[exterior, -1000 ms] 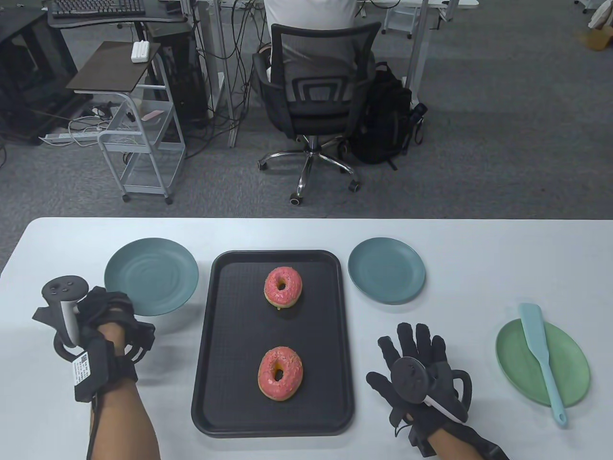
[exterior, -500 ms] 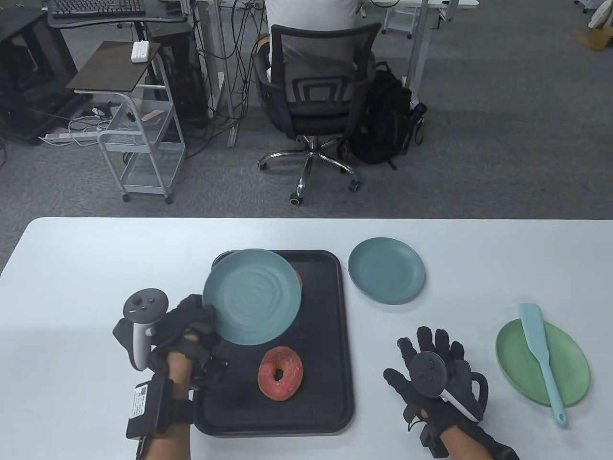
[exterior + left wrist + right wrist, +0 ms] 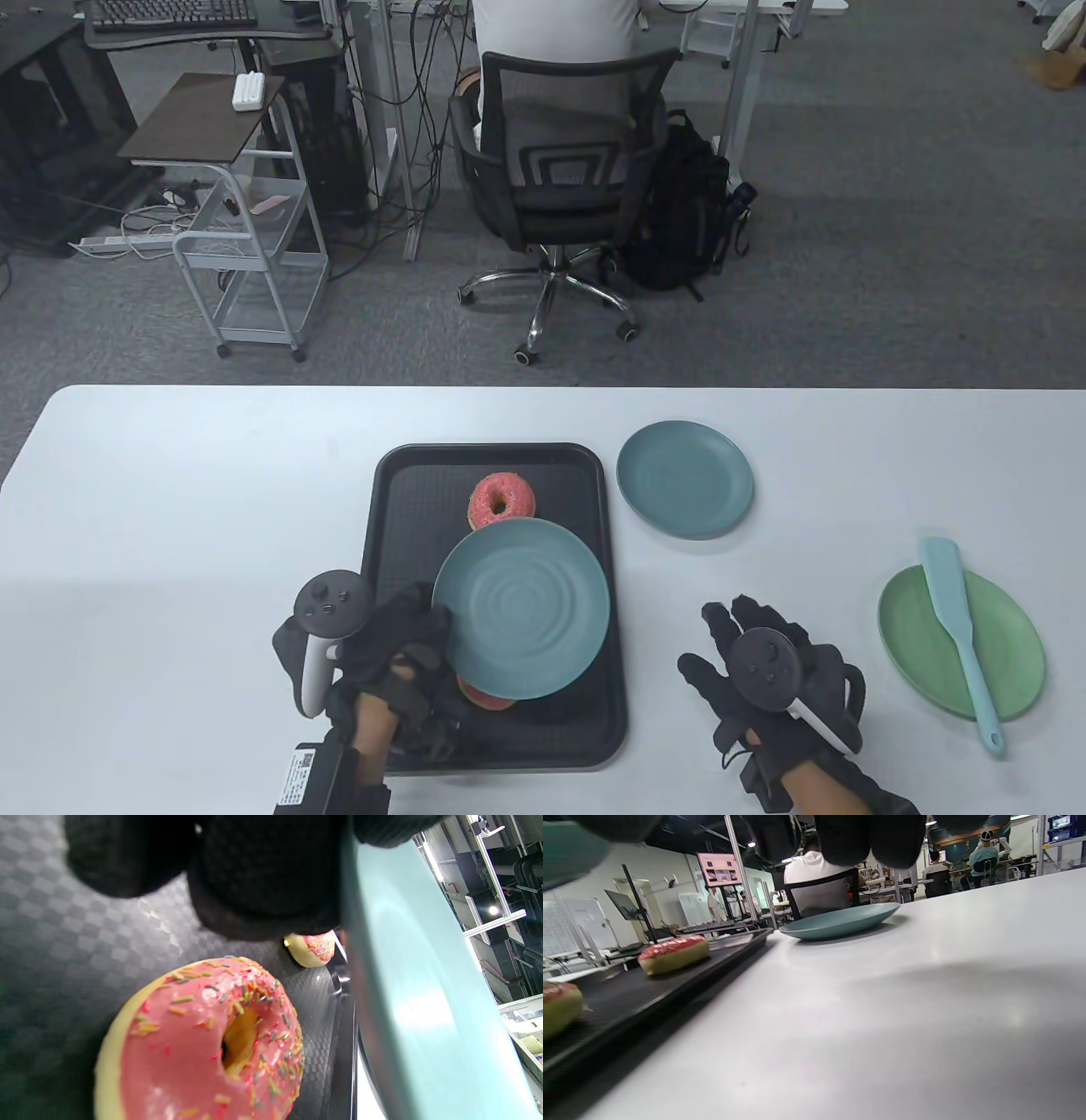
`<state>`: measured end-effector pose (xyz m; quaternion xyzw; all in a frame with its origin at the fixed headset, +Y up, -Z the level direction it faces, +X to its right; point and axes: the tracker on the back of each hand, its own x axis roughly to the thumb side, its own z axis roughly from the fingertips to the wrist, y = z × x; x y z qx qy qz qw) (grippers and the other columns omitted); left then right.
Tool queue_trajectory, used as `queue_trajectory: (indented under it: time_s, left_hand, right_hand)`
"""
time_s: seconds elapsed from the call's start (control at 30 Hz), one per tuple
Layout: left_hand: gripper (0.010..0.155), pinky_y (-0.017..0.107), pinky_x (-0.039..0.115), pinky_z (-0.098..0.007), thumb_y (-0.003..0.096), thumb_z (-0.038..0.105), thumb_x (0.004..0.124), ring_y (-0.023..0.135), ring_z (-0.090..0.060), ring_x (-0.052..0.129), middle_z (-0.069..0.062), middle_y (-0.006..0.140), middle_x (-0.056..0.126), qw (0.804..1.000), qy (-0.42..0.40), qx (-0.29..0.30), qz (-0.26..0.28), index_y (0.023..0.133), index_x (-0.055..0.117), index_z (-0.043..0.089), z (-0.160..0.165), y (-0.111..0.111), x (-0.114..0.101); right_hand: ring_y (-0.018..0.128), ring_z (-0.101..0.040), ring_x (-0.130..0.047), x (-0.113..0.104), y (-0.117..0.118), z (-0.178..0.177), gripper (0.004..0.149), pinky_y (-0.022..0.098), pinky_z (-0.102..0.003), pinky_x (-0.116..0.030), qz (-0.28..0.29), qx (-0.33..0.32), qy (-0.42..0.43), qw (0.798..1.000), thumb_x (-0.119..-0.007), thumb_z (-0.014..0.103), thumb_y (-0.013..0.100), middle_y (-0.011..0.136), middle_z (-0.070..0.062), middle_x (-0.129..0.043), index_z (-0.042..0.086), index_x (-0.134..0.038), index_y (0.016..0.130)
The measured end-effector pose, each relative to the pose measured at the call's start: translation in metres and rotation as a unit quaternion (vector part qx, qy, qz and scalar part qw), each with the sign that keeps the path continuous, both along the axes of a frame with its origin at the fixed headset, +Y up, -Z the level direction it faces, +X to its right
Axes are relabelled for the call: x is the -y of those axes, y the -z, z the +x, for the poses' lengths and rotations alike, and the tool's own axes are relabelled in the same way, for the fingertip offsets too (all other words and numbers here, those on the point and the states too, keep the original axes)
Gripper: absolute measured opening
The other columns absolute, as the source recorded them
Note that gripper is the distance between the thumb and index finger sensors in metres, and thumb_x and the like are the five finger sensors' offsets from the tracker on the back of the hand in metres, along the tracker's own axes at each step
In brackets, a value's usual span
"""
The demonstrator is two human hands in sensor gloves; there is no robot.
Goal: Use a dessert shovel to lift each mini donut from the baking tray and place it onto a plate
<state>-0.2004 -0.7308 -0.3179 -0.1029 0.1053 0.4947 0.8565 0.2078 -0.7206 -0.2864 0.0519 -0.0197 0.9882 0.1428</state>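
Pink near donut [image 3: 480, 694] under teal plate [image 3: 522, 607] gripped by left hand [image 3: 399, 654]; right hand [image 3: 755, 671] flat, empty.

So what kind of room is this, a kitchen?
Probably an office or lab, not a kitchen: a black mesh office chair, a black computer keyboard on a desk, and tangled cables over grey carpet.

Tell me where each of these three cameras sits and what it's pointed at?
Table view: overhead, looking down on the baking tray; shows both hands, left hand holding a teal plate.
Left wrist view: under that hand, close on the near donut.
Right wrist view: low at the tabletop, facing the far plate.
Shared: the far donut.
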Motion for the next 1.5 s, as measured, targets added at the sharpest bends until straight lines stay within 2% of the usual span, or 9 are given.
queue_trajectory:
  time_s: [0.17, 0.3, 0.5, 0.6, 0.7, 0.83, 1.17, 1.37, 1.5]
  left_hand:
    - [0.047, 0.028, 0.093, -0.037, 0.0382, 0.040, 0.077, 0.026, -0.017, 0.109, 0.004, 0.058, 0.100, 1.000, 0.004, 0.024, -0.008, 0.082, 0.069, 0.023, 0.004, -0.002, 0.002]
    - [0.047, 0.029, 0.093, -0.037, 0.0388, 0.039, 0.077, 0.026, -0.017, 0.109, 0.003, 0.058, 0.100, 0.999, 0.006, 0.052, -0.011, 0.082, 0.069, 0.022, 0.009, -0.002, 0.001]
    - [0.048, 0.030, 0.093, -0.037, 0.0392, 0.039, 0.077, 0.028, -0.017, 0.109, 0.004, 0.059, 0.100, 0.994, 0.006, 0.103, -0.021, 0.083, 0.068, 0.022, 0.020, -0.001, 0.003]
    - [0.047, 0.030, 0.093, -0.037, 0.0392, 0.039, 0.076, 0.028, -0.017, 0.109, 0.004, 0.060, 0.099, 0.993, 0.006, 0.111, -0.025, 0.083, 0.068, 0.022, 0.023, -0.001, 0.005]
    - [0.048, 0.034, 0.091, -0.040, 0.0405, 0.040, 0.075, 0.033, -0.019, 0.109, 0.004, 0.064, 0.098, 0.990, -0.010, 0.138, -0.035, 0.085, 0.066, 0.023, 0.026, 0.001, 0.009]
    - [0.052, 0.041, 0.087, -0.042, 0.0420, 0.048, 0.068, 0.043, -0.021, 0.105, 0.002, 0.070, 0.095, 0.982, -0.060, 0.170, -0.052, 0.088, 0.062, 0.026, 0.024, 0.004, 0.016]
    - [0.051, 0.041, 0.085, -0.043, 0.0421, 0.049, 0.069, 0.044, -0.023, 0.104, 0.001, 0.069, 0.094, 0.992, -0.029, 0.112, -0.054, 0.088, 0.064, 0.025, -0.003, 0.006, 0.025]
    - [0.051, 0.041, 0.085, -0.044, 0.0418, 0.049, 0.069, 0.043, -0.023, 0.104, 0.000, 0.068, 0.095, 0.994, -0.020, 0.094, -0.053, 0.087, 0.066, 0.025, -0.012, 0.008, 0.027]
    - [0.051, 0.041, 0.086, -0.043, 0.0424, 0.048, 0.070, 0.043, -0.022, 0.104, 0.002, 0.068, 0.095, 0.994, -0.024, 0.088, -0.052, 0.087, 0.066, 0.025, -0.017, 0.008, 0.026]
  right_hand:
    - [0.082, -0.046, -0.083, -0.001, -0.006, -0.020, 0.076, 0.065, -0.063, -0.066, 0.022, -0.036, 0.080, 0.996, -0.058, 0.065, 0.044, 0.099, -0.021, -0.078, 0.014, -0.062, 0.101]
    - [0.075, -0.046, -0.087, 0.007, -0.008, -0.034, 0.078, 0.060, -0.062, -0.070, -0.022, -0.052, 0.173, 0.983, -0.054, 0.065, 0.042, 0.092, -0.021, -0.083, 0.012, -0.065, 0.098]
    - [0.067, -0.043, -0.091, 0.018, -0.009, -0.046, 0.075, 0.055, -0.059, -0.074, -0.063, -0.074, 0.257, 0.961, -0.060, 0.065, 0.042, 0.084, -0.019, -0.088, 0.010, -0.070, 0.092]
    - [0.060, -0.039, -0.094, 0.019, -0.009, -0.047, 0.063, 0.051, -0.057, -0.078, -0.071, -0.064, 0.284, 0.954, -0.069, 0.059, 0.046, 0.076, -0.016, -0.092, 0.010, -0.075, 0.085]
    - [0.035, -0.030, -0.099, 0.020, -0.006, -0.042, 0.046, 0.036, -0.051, -0.084, -0.076, -0.028, 0.328, 0.941, -0.073, 0.051, 0.048, 0.048, -0.007, -0.099, 0.011, -0.085, 0.065]
    - [0.015, -0.025, -0.095, 0.014, 0.002, -0.024, 0.044, 0.021, -0.047, -0.085, -0.059, 0.016, 0.370, 0.927, -0.075, 0.049, 0.048, 0.026, -0.005, -0.098, 0.007, -0.090, 0.050]
    - [0.013, -0.023, -0.095, 0.011, 0.014, 0.080, 0.045, 0.019, -0.045, -0.086, 0.022, 0.220, 0.400, 0.890, -0.075, 0.047, 0.047, 0.027, -0.005, -0.098, 0.006, -0.090, 0.053]
    - [0.014, -0.022, -0.097, 0.024, 0.013, 0.127, 0.045, 0.020, -0.044, -0.087, 0.014, 0.332, 0.388, 0.860, -0.074, 0.047, 0.048, 0.029, -0.005, -0.099, 0.005, -0.089, 0.056]
    - [0.014, -0.021, -0.098, 0.031, 0.015, 0.135, 0.045, 0.019, -0.043, -0.088, 0.004, 0.367, 0.350, 0.862, -0.074, 0.046, 0.047, 0.029, -0.004, -0.100, 0.005, -0.090, 0.058]
